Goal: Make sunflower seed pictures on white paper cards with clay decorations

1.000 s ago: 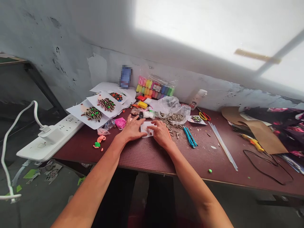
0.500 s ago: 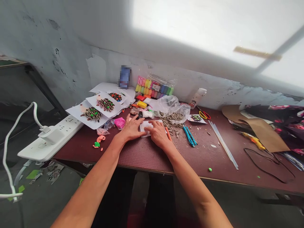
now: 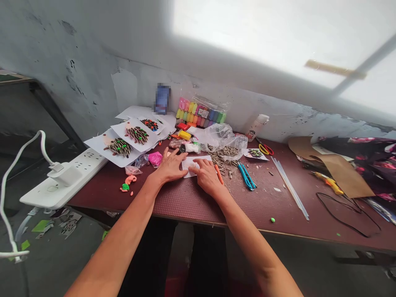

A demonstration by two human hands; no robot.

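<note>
Card (image 3: 187,164) sits at twelve o'clock from us, and we should keep it still with our left hand (image 3: 169,168), fingers spread apart, and press softly with our right hand (image 3: 208,173), fingers bent, though we cannot tell if they pinch anything. A second ago brown dots showed there; now our right hand hides more and we see none
</note>
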